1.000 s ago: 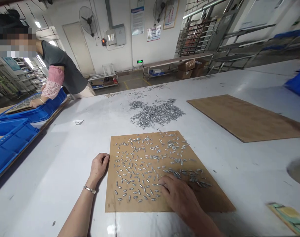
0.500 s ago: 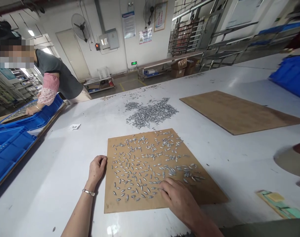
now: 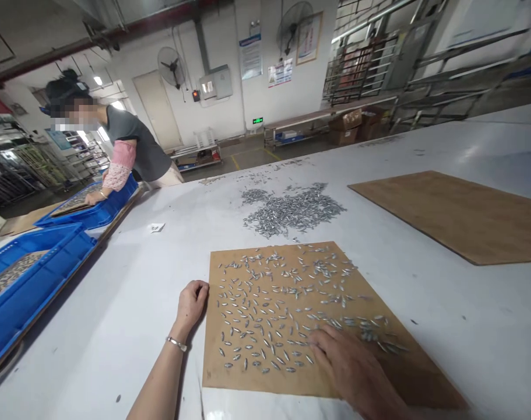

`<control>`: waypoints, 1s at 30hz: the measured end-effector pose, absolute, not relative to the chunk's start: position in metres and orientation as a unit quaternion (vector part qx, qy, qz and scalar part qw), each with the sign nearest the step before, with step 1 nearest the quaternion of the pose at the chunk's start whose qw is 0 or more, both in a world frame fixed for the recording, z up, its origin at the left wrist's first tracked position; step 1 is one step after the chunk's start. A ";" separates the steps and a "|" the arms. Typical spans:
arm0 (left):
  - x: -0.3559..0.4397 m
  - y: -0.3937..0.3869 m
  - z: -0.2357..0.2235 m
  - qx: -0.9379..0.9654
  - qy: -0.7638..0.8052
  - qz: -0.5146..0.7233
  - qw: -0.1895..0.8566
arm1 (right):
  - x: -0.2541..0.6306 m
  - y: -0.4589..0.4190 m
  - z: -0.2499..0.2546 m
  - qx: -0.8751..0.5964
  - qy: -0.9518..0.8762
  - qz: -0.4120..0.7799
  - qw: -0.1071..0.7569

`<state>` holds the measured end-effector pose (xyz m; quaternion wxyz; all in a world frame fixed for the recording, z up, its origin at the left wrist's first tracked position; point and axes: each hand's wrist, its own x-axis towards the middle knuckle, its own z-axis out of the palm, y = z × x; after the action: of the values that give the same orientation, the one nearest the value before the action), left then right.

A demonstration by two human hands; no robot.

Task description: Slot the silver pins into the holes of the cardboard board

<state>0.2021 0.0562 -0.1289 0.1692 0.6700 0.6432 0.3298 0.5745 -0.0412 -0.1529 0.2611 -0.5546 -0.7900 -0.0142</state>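
A brown board (image 3: 379, 373) lies on the white table in front of me, covered with several small silver oval metal pieces (image 3: 269, 315) spread out flat. My left hand (image 3: 190, 303) is curled against the board's left edge, holding it. My right hand (image 3: 348, 367) lies on the board's near right part, fingers stretched flat over the pieces. A loose heap of the same metal pieces (image 3: 291, 210) sits on the table just beyond the board.
A second brown board (image 3: 461, 213) lies at the right. Blue bins (image 3: 38, 274) stand along the table's left edge. A co-worker in a grey shirt and pink sleeve (image 3: 120, 160) leans over a far blue bin (image 3: 94, 210).
The camera has swung leftward, shifting the board right in view. My right hand has stayed flat on the pieces and my left hand remains at the board's edge.
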 end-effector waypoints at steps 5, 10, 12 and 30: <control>0.203 0.056 -0.129 0.667 0.648 0.326 0.170 | 0.572 -0.054 -0.158 -0.591 -0.771 -0.036 0.237; 0.201 0.059 -0.128 0.671 0.645 0.322 0.172 | 0.564 -0.062 -0.163 -0.639 -0.740 -0.017 0.210; 0.201 0.059 -0.128 0.671 0.646 0.320 0.172 | 0.567 -0.059 -0.161 -0.643 -0.737 0.002 0.208; 0.204 0.059 -0.125 0.664 0.656 0.314 0.174 | 0.597 -0.025 -0.135 -0.545 -0.819 0.053 0.173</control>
<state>0.2035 0.0591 -0.1252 0.1736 0.6643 0.6557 0.3139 0.5973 -0.0254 -0.1352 0.1727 -0.5449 -0.8188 0.0534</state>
